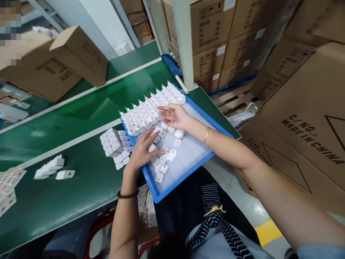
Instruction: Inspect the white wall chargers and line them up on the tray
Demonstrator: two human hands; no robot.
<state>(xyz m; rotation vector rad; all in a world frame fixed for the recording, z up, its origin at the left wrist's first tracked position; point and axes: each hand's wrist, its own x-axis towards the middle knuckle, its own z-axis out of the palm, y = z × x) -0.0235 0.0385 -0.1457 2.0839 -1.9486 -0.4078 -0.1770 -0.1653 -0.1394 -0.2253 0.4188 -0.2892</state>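
A blue tray (188,176) lies at the edge of the green table, with several white chargers standing in rows (151,106) along its far side and loose white chargers (164,158) in its middle. My left hand (142,149) rests over the loose chargers, fingers curled on one of them. My right hand (175,116) hovers just in front of the rows, palm turned up and fingers spread, holding nothing that I can see. It touches the nearest loose chargers (178,133).
A packed block of white chargers (115,145) sits on the green table (67,194) left of the tray, and a few more chargers (52,169) lie farther left. Cardboard boxes (304,108) are stacked to the right and behind. A box (78,54) stands on the far belt.
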